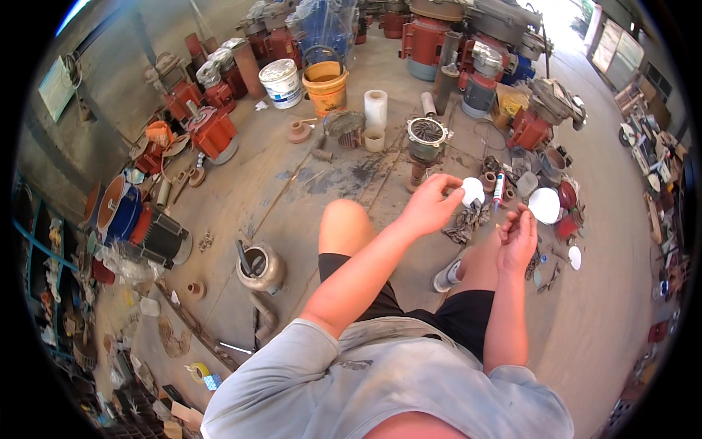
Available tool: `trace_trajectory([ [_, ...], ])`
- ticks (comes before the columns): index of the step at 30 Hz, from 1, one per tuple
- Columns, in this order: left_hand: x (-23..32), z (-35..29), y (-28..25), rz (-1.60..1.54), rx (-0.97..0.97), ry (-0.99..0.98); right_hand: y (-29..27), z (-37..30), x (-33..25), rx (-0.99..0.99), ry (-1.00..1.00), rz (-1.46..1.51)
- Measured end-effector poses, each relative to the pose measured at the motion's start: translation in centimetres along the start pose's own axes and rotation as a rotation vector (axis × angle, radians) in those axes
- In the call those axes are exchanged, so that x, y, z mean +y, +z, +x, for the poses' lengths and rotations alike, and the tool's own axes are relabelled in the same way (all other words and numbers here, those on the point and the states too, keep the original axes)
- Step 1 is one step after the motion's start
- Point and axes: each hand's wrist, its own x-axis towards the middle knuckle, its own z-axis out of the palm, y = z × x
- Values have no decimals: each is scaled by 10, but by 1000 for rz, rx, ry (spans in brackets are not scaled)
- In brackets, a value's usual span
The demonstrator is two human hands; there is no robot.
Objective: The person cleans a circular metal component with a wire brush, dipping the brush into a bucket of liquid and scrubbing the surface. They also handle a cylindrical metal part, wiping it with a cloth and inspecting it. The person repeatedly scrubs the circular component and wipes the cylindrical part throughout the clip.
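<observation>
Workshop floor of worn grey-brown surface, darkly stained near the middle. Toward the rear stand a white bucket, an orange bucket and an upright white roll; at left rests a rounded metal housing; at right lie a crumpled dark rag and a small white disc.

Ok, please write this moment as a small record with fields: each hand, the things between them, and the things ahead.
Left hand: close to a white round piece; grip unclear
Right hand: close to a second white round piece; grip unclear
Between hands: red-and-white tube, dark crumpled cloth
Ahead: finned round metal part, white roll
Farther back: orange bucket, white bucket
</observation>
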Motion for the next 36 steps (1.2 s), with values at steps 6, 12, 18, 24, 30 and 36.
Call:
trace_trajectory([
  [6, -44, -42, -32, 102, 48, -10, -72, -20, -35, 168, -166, -43],
  [12, -50, -72, -62, -117, 137, -205, -162, -41, -58, 522, -131, -165],
  [18, -45, -86, -57, -138, 127, -246, -160, -59, -70, 560, -161, -75],
  [24, -49, -78, -32, -185, 37, -202, -128, -70, -77, 406, -315, -62],
  [30, -67, -93, -44, -331, 73, -196, -128, -93, -80, 325, -348, -121],
  [36, -62, -141, -92, -453, 302, -173, -152, -120, -100, 287, -427, -74],
])
